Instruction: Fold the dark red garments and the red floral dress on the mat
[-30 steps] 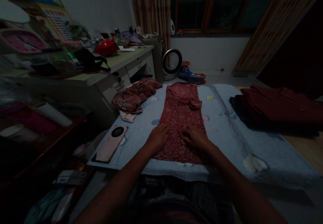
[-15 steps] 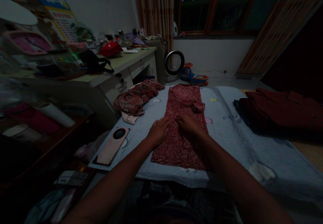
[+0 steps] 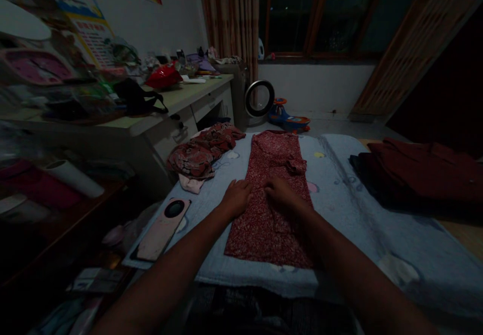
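A red garment with pale speckles [image 3: 260, 234] lies folded into a long strip on the light blue bedspread [image 3: 339, 244], a sleeve-like part [image 3: 296, 166] bunched on its upper right. My left hand [image 3: 237, 197] rests flat on the garment's left edge, its fingers stretched out. Over the middle, my right hand [image 3: 281, 192] has its fingers curled down against the cloth and seems to pinch it; its fingertips are partly hidden. To the left lies a phone with a pale pink back [image 3: 162, 229]. A crumpled red-brown patterned garment [image 3: 204, 151] sits beyond the phone.
Folded dark red and black clothes [image 3: 426, 174] are stacked at the right. A cluttered desk [image 3: 196, 93] runs along the left wall. Past the bed stand a washing machine with its round door [image 3: 259, 98] open and a blue-orange ride-on toy [image 3: 289, 118].
The view has tipped slightly, so everything sits a little lower in the picture. Both hands stay in nearly the same place on the red garment.
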`<state>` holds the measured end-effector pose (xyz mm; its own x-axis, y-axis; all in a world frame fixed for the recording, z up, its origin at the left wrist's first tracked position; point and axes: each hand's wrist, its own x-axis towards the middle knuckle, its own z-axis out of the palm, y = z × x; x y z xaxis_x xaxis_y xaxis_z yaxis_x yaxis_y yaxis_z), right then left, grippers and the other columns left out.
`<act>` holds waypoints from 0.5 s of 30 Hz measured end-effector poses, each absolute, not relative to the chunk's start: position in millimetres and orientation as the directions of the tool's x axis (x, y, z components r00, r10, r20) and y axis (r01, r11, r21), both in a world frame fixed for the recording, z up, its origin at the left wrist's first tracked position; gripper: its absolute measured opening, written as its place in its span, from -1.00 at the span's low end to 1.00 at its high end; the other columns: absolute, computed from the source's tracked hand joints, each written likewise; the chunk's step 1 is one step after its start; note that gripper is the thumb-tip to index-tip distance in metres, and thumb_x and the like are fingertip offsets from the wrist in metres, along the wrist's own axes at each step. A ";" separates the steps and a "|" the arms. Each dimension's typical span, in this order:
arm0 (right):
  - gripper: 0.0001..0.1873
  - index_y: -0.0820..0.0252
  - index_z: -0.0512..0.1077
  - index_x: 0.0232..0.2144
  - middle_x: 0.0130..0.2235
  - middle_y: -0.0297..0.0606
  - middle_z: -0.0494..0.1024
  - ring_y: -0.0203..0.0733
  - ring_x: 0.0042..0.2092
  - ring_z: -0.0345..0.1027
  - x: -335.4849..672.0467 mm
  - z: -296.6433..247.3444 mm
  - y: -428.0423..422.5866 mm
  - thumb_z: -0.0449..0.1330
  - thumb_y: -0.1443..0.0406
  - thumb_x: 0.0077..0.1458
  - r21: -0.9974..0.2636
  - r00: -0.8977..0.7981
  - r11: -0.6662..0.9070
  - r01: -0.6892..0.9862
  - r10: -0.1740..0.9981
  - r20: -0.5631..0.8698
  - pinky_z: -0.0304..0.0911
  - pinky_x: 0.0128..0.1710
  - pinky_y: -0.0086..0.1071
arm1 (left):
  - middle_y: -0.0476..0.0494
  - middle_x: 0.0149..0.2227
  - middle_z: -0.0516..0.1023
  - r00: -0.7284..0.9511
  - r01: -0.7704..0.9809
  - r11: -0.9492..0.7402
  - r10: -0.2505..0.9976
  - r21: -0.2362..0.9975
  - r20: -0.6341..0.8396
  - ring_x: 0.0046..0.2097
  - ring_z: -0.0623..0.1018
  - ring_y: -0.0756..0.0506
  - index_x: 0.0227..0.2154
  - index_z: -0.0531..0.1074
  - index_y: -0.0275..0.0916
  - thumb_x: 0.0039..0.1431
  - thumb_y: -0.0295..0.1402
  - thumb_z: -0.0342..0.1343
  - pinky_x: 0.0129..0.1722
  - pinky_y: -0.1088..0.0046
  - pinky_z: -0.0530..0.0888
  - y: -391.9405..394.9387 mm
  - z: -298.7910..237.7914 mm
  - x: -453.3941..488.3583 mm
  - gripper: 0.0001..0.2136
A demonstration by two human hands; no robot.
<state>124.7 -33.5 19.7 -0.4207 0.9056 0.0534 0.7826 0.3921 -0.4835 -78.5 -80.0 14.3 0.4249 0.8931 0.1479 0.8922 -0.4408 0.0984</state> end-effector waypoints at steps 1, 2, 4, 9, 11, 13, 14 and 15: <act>-0.78 0.25 0.56 -0.31 -0.21 -0.18 0.61 -0.19 -0.21 0.40 130.4 22.5 -31.0 0.11 0.41 0.07 -0.498 -0.429 0.405 0.767 0.900 0.072 0.21 -0.19 -0.44 | -0.22 0.01 0.51 0.420 0.894 -0.437 0.894 0.094 0.157 0.12 0.42 -0.21 -0.03 0.43 -0.17 0.31 -0.35 -0.01 0.23 0.06 0.20 -77.3 16.9 -77.7 -0.77; -0.78 0.24 0.56 -0.32 -0.21 -0.19 0.61 -0.20 -0.21 0.40 137.8 25.6 -27.5 0.10 0.41 0.06 -0.511 -0.416 0.407 0.757 0.904 0.104 0.21 -0.19 -0.44 | -0.21 -0.02 0.52 0.418 0.895 -0.436 0.893 0.093 0.168 0.10 0.43 -0.21 -0.07 0.45 -0.17 0.31 -0.36 -0.02 0.23 0.06 0.21 -73.5 18.9 -76.9 -0.78; -0.77 0.22 0.55 -0.33 -0.22 -0.20 0.60 -0.19 -0.20 0.39 157.4 30.9 -18.0 0.08 0.40 0.07 -0.528 -0.321 0.371 0.764 0.928 0.187 0.21 -0.18 -0.42 | -0.21 -0.05 0.53 0.424 0.888 -0.447 0.885 0.103 0.192 0.08 0.44 -0.20 -0.12 0.47 -0.19 0.30 -0.40 -0.03 0.20 0.11 0.25 -63.3 21.0 -75.1 -0.80; -0.73 0.24 0.54 -0.26 -0.19 -0.12 0.55 -0.10 -0.14 0.37 216.4 24.7 11.9 0.07 0.28 0.12 -0.553 0.098 0.135 0.822 0.923 0.372 0.23 -0.10 -0.33 | -0.24 0.05 0.50 0.413 0.876 -0.460 0.871 0.146 0.267 0.11 0.44 -0.17 -0.05 0.45 -0.23 0.29 -0.46 -0.07 0.16 0.23 0.33 -27.3 20.0 -65.5 -0.74; -0.65 0.30 0.52 -0.14 -0.13 -0.03 0.52 -0.05 -0.10 0.37 232.6 16.5 22.9 0.08 0.21 0.13 -0.552 0.221 0.028 0.833 0.899 0.378 0.24 -0.08 -0.29 | -0.26 0.07 0.49 0.403 0.879 -0.452 0.876 0.156 0.266 0.13 0.44 -0.18 -0.04 0.45 -0.26 0.29 -0.47 -0.07 0.16 0.24 0.34 -11.0 17.5 -59.1 -0.73; -0.54 0.35 0.47 -0.05 -0.08 0.04 0.50 -0.01 -0.08 0.37 241.0 9.2 32.7 0.11 0.13 0.13 -0.540 0.271 -0.051 0.840 0.902 0.336 0.24 -0.08 -0.28 | -0.30 0.15 0.44 0.379 0.885 -0.430 0.887 0.176 0.263 0.18 0.42 -0.19 0.02 0.42 -0.30 0.28 -0.49 -0.08 0.20 0.24 0.33 5.2 12.5 -52.3 -0.69; -0.51 0.36 0.46 -0.03 -0.08 0.06 0.50 -0.01 -0.08 0.38 242.5 6.4 37.2 0.13 0.10 0.13 -0.532 0.270 -0.072 0.844 0.913 0.305 0.24 -0.10 -0.29 | -0.33 0.20 0.40 0.357 0.892 -0.410 0.897 0.190 0.262 0.22 0.39 -0.19 0.08 0.39 -0.33 0.28 -0.50 -0.08 0.22 0.24 0.31 12.8 8.9 -49.0 -0.66; -0.49 0.35 0.46 -0.04 -0.10 0.04 0.51 -0.02 -0.10 0.39 242.7 4.3 41.4 0.15 0.07 0.12 -0.525 0.258 -0.083 0.847 0.928 0.269 0.24 -0.14 -0.31 | -0.35 0.25 0.34 0.330 0.900 -0.385 0.908 0.203 0.259 0.27 0.34 -0.19 0.14 0.34 -0.36 0.28 -0.51 -0.09 0.25 0.24 0.28 19.8 4.6 -46.0 -0.62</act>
<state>242.7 41.4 4.3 0.2579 0.9280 0.2688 0.8468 -0.0832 -0.5253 -46.0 19.8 4.6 0.3299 0.9077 0.2592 0.9003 -0.3851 0.2030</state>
